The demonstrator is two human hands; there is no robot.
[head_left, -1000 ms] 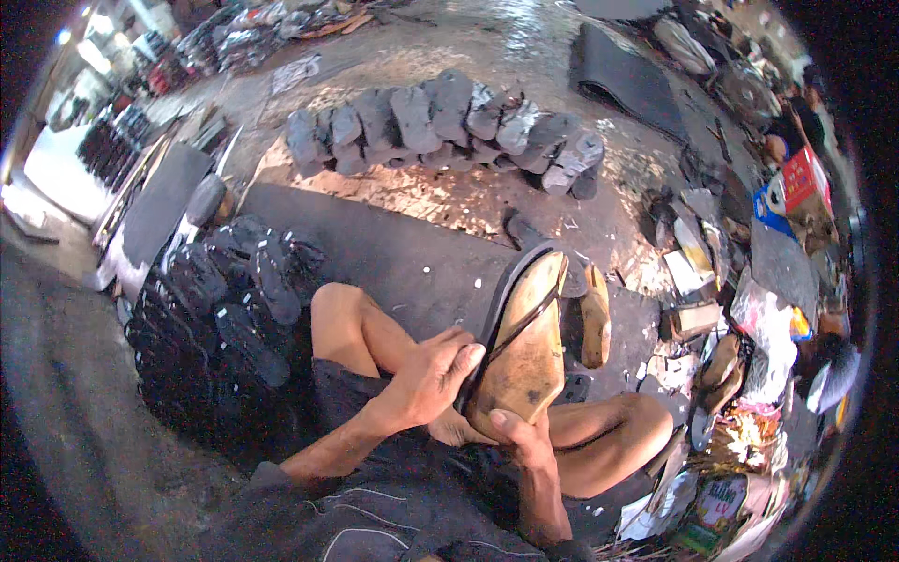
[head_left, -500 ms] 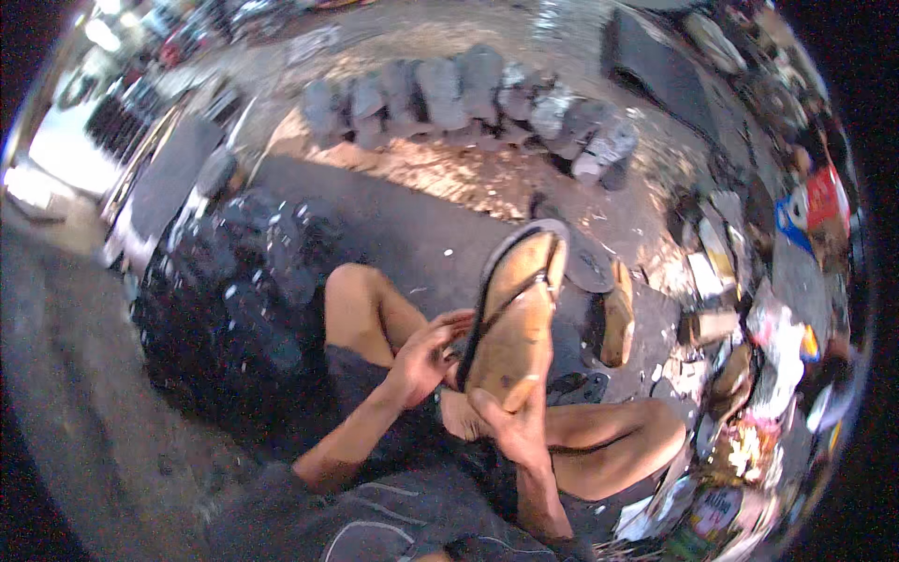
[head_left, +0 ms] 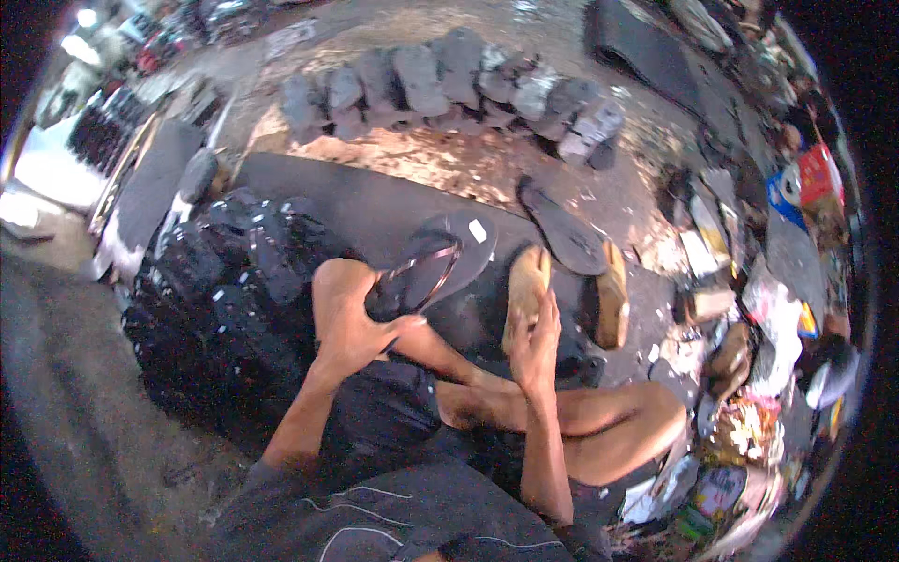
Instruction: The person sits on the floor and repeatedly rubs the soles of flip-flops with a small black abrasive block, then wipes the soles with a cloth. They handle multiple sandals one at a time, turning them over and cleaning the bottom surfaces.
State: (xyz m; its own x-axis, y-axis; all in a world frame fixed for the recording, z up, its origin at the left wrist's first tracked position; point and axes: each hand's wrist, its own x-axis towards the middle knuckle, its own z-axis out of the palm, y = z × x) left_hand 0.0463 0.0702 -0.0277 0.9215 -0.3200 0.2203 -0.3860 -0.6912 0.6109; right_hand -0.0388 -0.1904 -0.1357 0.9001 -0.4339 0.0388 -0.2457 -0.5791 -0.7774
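Off to the left, a black thong sandal (head_left: pixel 448 245) with shiny dark straps and a small white patch near its toe is tilted above the dark board. My left hand (head_left: pixel 356 335) grips its heel end, thumb stretched out to the right; some fingers are hidden. A tan, foot-shaped shoe last (head_left: pixel 528 279) with a notched toe is in my right hand (head_left: pixel 537 351), fingers wrapped over its heel part. Just right of it lies a second tan last (head_left: pixel 611 309). Beyond them a dark sandal sole (head_left: pixel 565 234) lies flat.
A large heap of glossy black sandals (head_left: pixel 253 272) sits at my left. Along the back stands a row of grey soles (head_left: pixel 417 80). The dark board (head_left: pixel 328 192) stretches in front of my knees. Scraps, bags and a red package (head_left: pixel 819 178) crowd the right side.
The sandal has come off the tan last. My left hand has carried the sandal left, while my right hand has lowered the last toward the board on the right.
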